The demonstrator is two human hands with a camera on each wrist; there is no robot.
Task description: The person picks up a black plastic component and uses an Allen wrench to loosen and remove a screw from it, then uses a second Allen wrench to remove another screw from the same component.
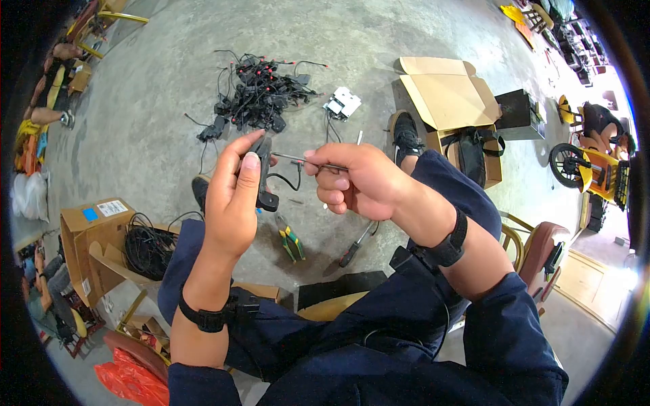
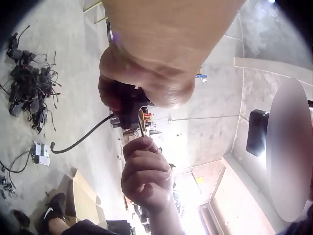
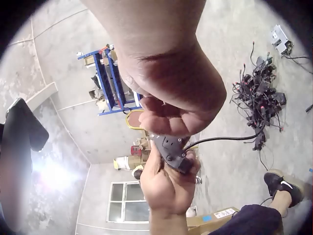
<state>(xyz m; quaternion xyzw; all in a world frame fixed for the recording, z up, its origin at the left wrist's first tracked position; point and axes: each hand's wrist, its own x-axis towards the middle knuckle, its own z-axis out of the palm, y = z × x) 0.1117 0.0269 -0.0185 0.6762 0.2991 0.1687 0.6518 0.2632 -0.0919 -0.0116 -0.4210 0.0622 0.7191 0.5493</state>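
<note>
A black device [image 1: 266, 177] with a short black cable is gripped by the left hand [image 1: 231, 193], fingers behind it and thumb along its near side. The right hand [image 1: 362, 177] pinches a thin metal rod [image 1: 292, 157] between thumb and forefinger, its tip at the device's side. Screws or holes show on the device [image 3: 172, 151] in the right wrist view, beyond the right hand [image 3: 171, 115]. In the left wrist view the right hand [image 2: 146, 174] holds the rod up towards the device [image 2: 128, 105], which is partly hidden by the left hand [image 2: 142, 83].
On the floor lie a heap of black cabled parts [image 1: 261, 91], a white metal block [image 1: 342, 103], green-handled pliers [image 1: 291, 240] and a screwdriver [image 1: 350, 254]. An open carton [image 1: 447, 95] stands at the right, another box [image 1: 98, 223] with cables at the left.
</note>
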